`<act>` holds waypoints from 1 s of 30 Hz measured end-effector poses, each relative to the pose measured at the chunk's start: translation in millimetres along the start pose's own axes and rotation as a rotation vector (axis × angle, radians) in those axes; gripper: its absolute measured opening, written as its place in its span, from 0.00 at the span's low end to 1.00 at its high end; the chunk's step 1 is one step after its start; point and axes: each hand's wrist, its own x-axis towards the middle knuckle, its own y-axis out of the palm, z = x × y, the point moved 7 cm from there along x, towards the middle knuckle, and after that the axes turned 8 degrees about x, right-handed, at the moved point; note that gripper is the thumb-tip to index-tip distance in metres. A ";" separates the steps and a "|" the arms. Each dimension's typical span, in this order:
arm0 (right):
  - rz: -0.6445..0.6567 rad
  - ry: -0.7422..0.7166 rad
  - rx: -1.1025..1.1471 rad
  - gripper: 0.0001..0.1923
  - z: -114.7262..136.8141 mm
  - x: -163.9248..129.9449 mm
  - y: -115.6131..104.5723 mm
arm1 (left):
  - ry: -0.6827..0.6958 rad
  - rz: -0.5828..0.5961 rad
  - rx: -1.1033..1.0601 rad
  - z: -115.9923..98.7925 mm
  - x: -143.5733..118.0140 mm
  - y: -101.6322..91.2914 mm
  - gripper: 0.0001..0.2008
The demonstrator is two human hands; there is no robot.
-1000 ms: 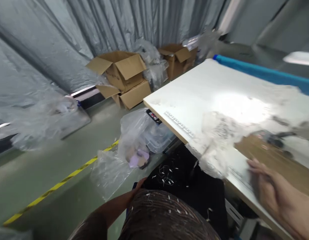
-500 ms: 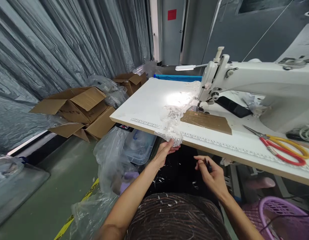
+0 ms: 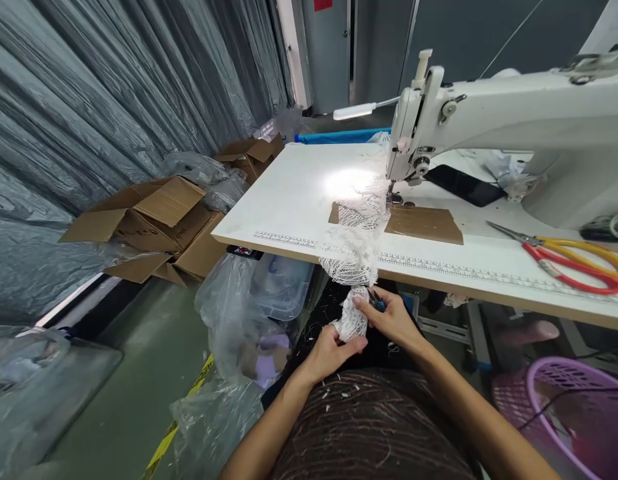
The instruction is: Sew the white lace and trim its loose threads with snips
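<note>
A strip of white lace (image 3: 356, 263) runs from beside the sewing machine's needle (image 3: 390, 190) over the table's front edge and down to my lap. My left hand (image 3: 331, 353) is closed on its lower end, thumb on top. Close by on the right, my right hand (image 3: 391, 320) pinches the same lace. Within that hand sit small thread snips (image 3: 377, 301), blue and dark, partly hidden by the fingers. Both hands are below the tabletop, over dark cloth with bits of white thread on it.
The white sewing machine (image 3: 489, 113) stands at the right of the table (image 3: 269, 200). Brown card (image 3: 423, 223), a black phone (image 3: 466, 185) and red-and-yellow scissors (image 3: 569, 257) lie there. Cardboard boxes (image 3: 163, 207) are left; a purple basket (image 3: 539, 393) is lower right.
My left hand has drawn the lace down off the table edge toward my lap. My right hand has come left and up to the lace with the snips. The view has shifted slightly.
</note>
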 end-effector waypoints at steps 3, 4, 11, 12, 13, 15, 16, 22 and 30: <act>-0.009 0.048 0.061 0.22 -11.9 -3.2 0.0 | -0.061 0.022 0.052 10.7 -6.0 -13.5 0.21; -0.003 0.054 0.064 0.22 -14.5 -4.4 -0.8 | -0.070 0.004 0.091 11.2 -5.3 -22.4 0.22; 0.235 -0.003 -0.095 0.18 7.9 -24.4 14.3 | 0.249 -0.081 0.310 -47.4 18.8 -60.2 0.26; 0.307 -0.017 -0.124 0.18 14.9 -30.9 19.7 | 0.256 0.040 0.260 -52.9 22.2 -50.1 0.30; 0.372 -0.031 -0.155 0.16 21.7 -37.8 24.2 | 0.243 0.166 0.200 -56.4 24.0 -38.4 0.33; 0.449 -0.049 -0.215 0.14 31.8 -49.9 28.6 | 0.190 0.378 0.080 -59.0 22.2 -15.5 0.36; 0.460 -0.047 -0.239 0.12 34.3 -54.2 28.4 | 0.160 0.443 0.026 -58.7 19.8 -6.8 0.35; 0.324 0.082 -0.198 0.10 15.7 -56.1 10.9 | -0.054 0.216 -0.165 -37.9 10.2 -12.7 0.17; 0.180 0.117 -0.155 0.19 -5.3 -38.8 2.9 | -0.112 0.070 -0.022 -35.0 7.7 -37.7 0.17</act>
